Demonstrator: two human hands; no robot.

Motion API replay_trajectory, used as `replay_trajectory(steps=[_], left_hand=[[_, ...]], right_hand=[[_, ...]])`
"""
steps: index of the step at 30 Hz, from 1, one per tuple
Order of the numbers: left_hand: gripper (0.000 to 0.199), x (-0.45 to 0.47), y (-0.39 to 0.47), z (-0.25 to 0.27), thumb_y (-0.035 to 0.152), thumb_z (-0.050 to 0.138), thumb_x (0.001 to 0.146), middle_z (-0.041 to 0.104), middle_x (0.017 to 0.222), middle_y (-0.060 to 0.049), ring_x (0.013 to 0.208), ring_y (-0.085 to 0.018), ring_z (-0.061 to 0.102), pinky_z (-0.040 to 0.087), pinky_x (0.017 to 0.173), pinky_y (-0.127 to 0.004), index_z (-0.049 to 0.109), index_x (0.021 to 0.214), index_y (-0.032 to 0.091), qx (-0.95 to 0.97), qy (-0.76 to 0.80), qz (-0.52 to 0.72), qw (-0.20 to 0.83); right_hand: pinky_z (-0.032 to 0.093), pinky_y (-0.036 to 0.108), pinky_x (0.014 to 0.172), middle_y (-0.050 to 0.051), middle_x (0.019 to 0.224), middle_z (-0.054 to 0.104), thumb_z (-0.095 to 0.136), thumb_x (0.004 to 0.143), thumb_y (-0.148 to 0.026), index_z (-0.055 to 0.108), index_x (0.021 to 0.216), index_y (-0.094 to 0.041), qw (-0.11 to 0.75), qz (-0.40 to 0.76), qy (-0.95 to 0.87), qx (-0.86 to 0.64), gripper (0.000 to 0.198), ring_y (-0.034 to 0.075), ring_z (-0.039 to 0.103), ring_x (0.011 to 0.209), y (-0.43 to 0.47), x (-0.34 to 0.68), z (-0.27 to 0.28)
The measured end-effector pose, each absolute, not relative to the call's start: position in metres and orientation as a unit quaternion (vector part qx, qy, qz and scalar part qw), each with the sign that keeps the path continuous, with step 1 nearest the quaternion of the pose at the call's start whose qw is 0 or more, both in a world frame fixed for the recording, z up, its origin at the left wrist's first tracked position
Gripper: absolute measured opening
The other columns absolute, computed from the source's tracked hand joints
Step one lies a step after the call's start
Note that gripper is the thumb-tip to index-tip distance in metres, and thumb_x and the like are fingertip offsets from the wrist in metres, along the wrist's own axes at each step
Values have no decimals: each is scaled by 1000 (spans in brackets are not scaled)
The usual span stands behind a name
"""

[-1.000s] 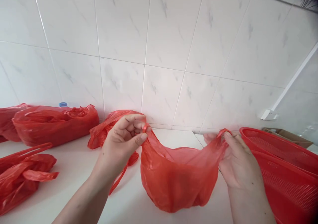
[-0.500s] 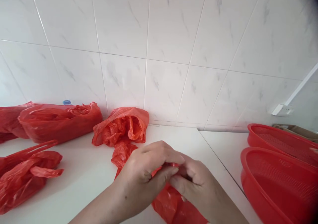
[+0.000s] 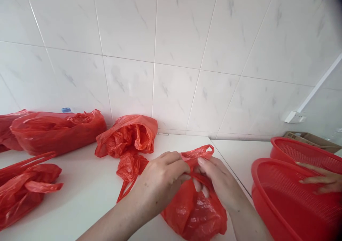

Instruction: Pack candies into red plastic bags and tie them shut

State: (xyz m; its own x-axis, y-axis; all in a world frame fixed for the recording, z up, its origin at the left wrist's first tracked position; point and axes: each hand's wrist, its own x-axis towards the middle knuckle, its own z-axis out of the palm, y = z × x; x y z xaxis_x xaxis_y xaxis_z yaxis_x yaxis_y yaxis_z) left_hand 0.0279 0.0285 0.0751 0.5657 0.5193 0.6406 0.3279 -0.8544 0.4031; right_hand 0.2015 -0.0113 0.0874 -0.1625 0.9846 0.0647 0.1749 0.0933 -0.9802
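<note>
A red plastic bag (image 3: 196, 210) rests on the white table in front of me, its top gathered between my hands. My left hand (image 3: 167, 178) is closed on the bag's neck, fingers bent down over the plastic. On the other side, my right hand (image 3: 213, 175) pinches the same neck, with thumb and fingers around a twisted strip. A loop of the bag's handle stands up above my right hand. Left of my hands lies a crumpled red bag (image 3: 132, 166), just beyond my left wrist. What is inside the bag I hold does not show.
Behind stands an open red bag (image 3: 128, 134) stuffed with plastic. Full red bags (image 3: 58, 132) line the tiled wall, and a knotted one (image 3: 32, 187) lies at left. Two red mesh baskets (image 3: 267, 198) stand at right, another person's hand (image 3: 323, 177) over one. A brown crate (image 3: 311, 141) is behind.
My hands have moved slightly apart, and a handle loop now shows above them. Another person's hand has come in over the baskets at right. The view has shifted a little.
</note>
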Motion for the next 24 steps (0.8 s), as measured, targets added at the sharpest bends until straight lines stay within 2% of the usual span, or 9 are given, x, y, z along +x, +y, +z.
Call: replay_trajectory(steps=[3,6,8,10,11,16,19,21,24], left_hand=[[16,27,30,77,13,53,84,59,91,-6,83,-21,55,42,66,-30,62,76,22,835,293,441,150],[15,26,28,77,13,50,85,59,112,-6,101,-23,54,42,73,-30,57,77,23,815,312,434,224],[12,25,27,75,20,48,88,64,94,-2,82,-19,57,40,62,-27,53,78,24,811,339,387,278],[12,26,26,73,29,46,90,59,72,2,60,-14,50,33,50,-24,51,80,24,804,373,348,307],[13,26,26,73,31,44,91,57,68,4,55,-13,47,31,49,-24,50,80,25,801,387,336,310],[11,29,24,75,26,45,89,59,72,6,60,-12,49,34,54,-23,50,79,24,810,414,316,269],[8,30,25,75,23,48,87,59,75,5,64,-13,52,37,57,-24,51,80,24,829,410,316,213],[10,30,27,74,20,49,87,58,73,4,67,-13,52,38,58,-25,52,78,23,845,395,320,167],[13,30,28,74,12,52,84,59,81,2,77,-15,54,43,67,-27,51,74,21,870,333,345,113]], right_hand=[[39,24,59,0,68,53,41,91,-42,66,95,-18,412,495,-655,-396,36,11,48,60,-7,221,83],[39,26,64,0,71,48,36,91,-41,71,84,-18,412,462,-694,-369,42,11,46,67,-7,229,82],[38,24,61,-2,68,46,43,89,-33,67,79,-19,399,452,-684,-411,29,10,43,63,-9,225,85],[37,22,58,-5,68,47,53,81,-23,61,85,-22,389,433,-652,-486,9,8,43,59,-11,217,91],[37,21,57,-6,69,47,55,78,-20,58,91,-24,386,407,-637,-529,14,8,44,59,-12,212,93],[39,23,54,-6,64,53,47,81,-21,62,107,-31,355,268,-633,-633,32,10,47,56,-9,202,90],[46,25,71,-3,84,64,41,82,-16,66,104,-30,384,303,-655,-575,36,11,59,76,-7,207,85],[46,26,82,-2,101,65,44,84,-19,67,104,-28,419,339,-652,-534,32,12,61,92,-5,213,82],[48,27,83,1,104,65,52,84,-30,68,101,-25,466,370,-615,-518,24,14,62,92,3,218,77]])
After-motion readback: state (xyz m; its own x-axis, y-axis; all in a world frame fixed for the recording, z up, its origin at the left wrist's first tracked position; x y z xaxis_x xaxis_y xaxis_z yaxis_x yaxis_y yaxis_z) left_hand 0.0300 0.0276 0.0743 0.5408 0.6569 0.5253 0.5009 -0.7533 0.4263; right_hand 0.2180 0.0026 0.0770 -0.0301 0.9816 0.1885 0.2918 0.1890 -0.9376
